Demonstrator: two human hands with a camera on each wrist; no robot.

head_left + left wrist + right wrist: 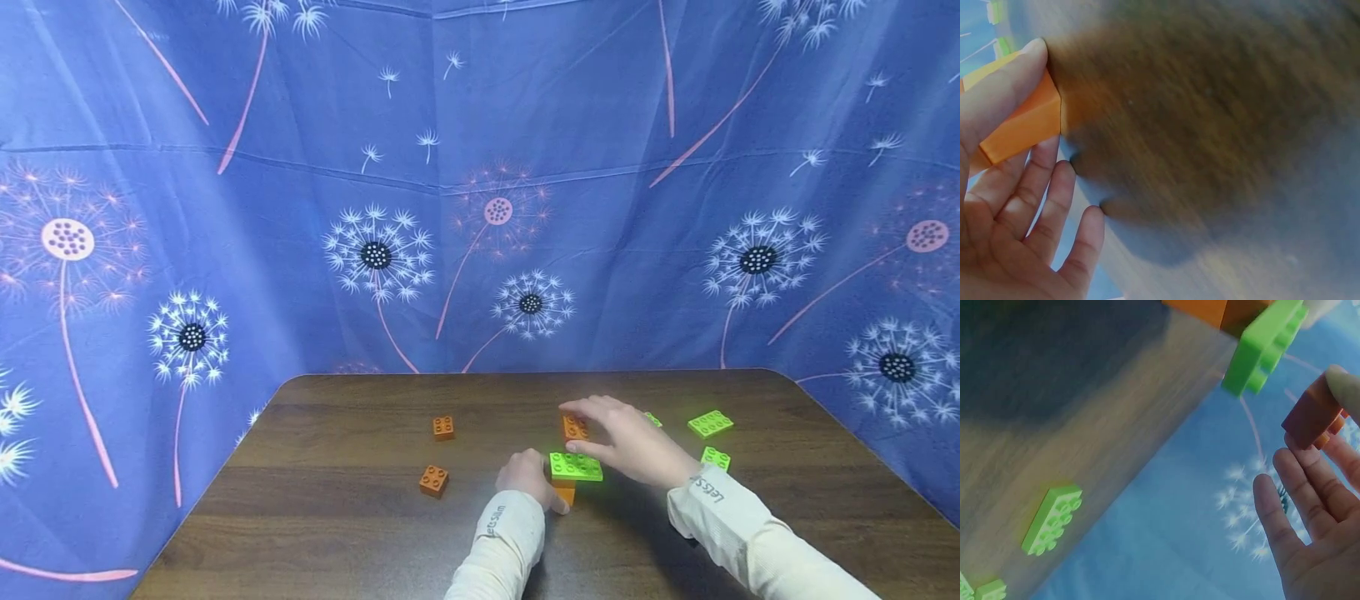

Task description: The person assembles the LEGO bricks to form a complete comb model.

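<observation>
My left hand (pixel 527 477) pinches an orange toy brick (pixel 1029 125) at table level, thumb on one side and fingers on the other. Across the top of that brick lies a lime-green studded brick (pixel 576 467), its end jutting out to the right. Just behind and above it, my right hand (pixel 630 437) holds a second orange brick (pixel 1310 419) between thumb and fingers. A gap separates this brick from the green one in the right wrist view. Part of the lower orange brick is hidden by the left hand and the green brick.
Two small orange bricks (pixel 443 427) stand on the left of the brown wooden table (pixel 337 517). Over on the right lie a long green brick (pixel 710 423) and a shorter green brick (pixel 716 457). Another green piece (pixel 653 419) is mostly behind the right hand. Blue dandelion-print cloth (pixel 630 275) hangs behind.
</observation>
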